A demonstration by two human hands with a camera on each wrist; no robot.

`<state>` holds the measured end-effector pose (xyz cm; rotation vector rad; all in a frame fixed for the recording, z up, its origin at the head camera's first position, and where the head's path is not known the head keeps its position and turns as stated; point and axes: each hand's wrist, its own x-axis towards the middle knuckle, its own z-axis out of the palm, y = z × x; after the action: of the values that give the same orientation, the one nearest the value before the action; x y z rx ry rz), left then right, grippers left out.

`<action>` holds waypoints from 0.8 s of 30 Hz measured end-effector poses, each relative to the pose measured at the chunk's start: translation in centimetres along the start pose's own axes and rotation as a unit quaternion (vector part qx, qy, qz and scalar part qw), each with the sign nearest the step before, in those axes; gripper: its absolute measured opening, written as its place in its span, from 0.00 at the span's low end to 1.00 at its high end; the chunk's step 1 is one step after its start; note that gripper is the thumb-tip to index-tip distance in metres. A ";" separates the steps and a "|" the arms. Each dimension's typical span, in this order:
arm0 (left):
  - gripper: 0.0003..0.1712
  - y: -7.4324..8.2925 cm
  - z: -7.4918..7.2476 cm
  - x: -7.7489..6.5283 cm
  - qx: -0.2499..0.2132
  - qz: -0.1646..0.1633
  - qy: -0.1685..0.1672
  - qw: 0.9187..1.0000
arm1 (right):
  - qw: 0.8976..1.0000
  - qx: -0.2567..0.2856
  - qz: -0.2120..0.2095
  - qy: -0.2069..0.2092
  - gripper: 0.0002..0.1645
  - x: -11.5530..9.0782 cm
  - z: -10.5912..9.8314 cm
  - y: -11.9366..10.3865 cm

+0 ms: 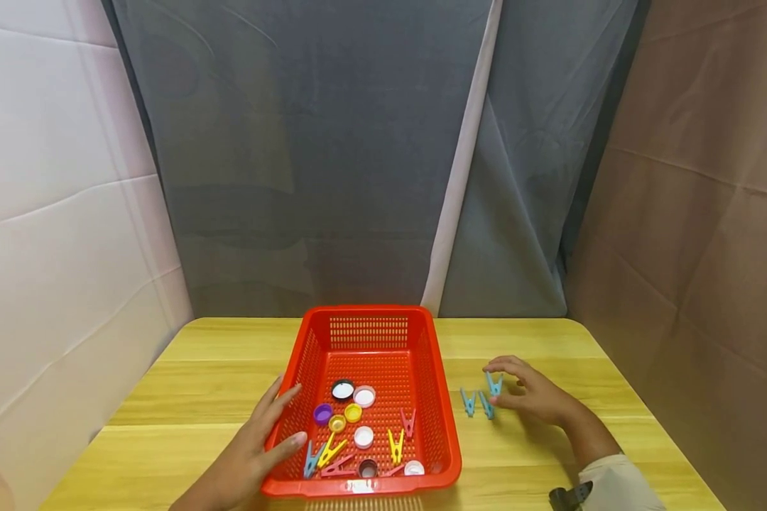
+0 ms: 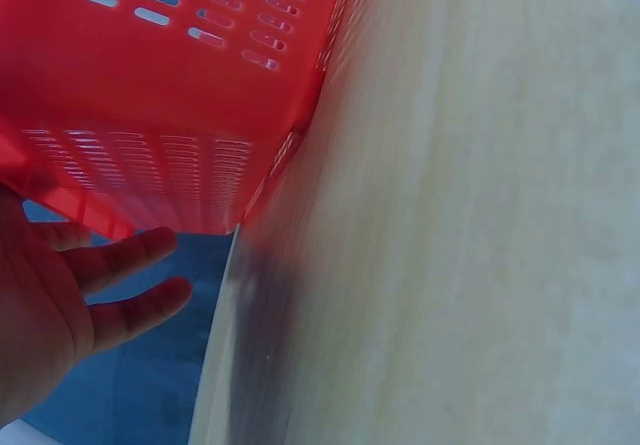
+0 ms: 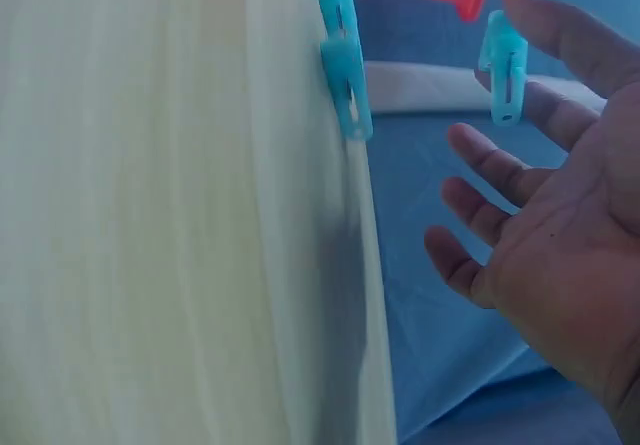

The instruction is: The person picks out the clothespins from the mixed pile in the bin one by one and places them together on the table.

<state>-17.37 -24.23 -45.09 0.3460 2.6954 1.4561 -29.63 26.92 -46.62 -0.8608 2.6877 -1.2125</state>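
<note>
My right hand (image 1: 537, 397) pinches a light blue clothespin (image 3: 507, 70) between thumb and index finger, held just above the table; the other fingers are loosely bent. Two more light blue clothespins (image 1: 469, 402) lie on the wood close to that hand, on its left. My left hand (image 1: 249, 454) is at the left rim of a red plastic basket (image 1: 447, 433), with straight, spread fingers and the thumb reaching over the rim. Inside the basket are several bottle caps, among them a purple cap (image 1: 322, 414), and several clothespins, among them a yellow clothespin (image 1: 395, 446).
The basket stands on a light wooden table (image 1: 224, 362). Grey cloth (image 1: 371, 156) hangs behind the table, white cloth (image 1: 64, 184) on the left and brownish cloth (image 1: 697, 248) on the right.
</note>
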 end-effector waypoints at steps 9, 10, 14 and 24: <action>0.45 -0.2 0.1 0.2 0.023 0.011 0.007 1.000 | 0.998 0.042 0.038 -0.034 0.34 -1.5 -0.7 2.1; 0.44 -0.2 0.0 0.1 0.026 0.011 0.010 1.000 | 0.997 0.049 0.041 -0.042 0.35 -1.4 -0.7 2.2; 0.44 -0.1 -0.3 0.0 0.017 0.012 0.006 1.000 | 0.997 0.054 0.037 -0.051 0.35 -1.5 -0.7 2.2; 0.45 0.2 -0.1 -0.2 0.002 -0.002 -0.005 1.000 | 0.998 0.025 0.030 -0.056 0.32 -1.7 -0.6 2.6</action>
<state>-17.16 -24.28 -44.87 0.3472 2.6905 1.4435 -29.56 29.60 -48.39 -0.8107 2.5657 -1.1761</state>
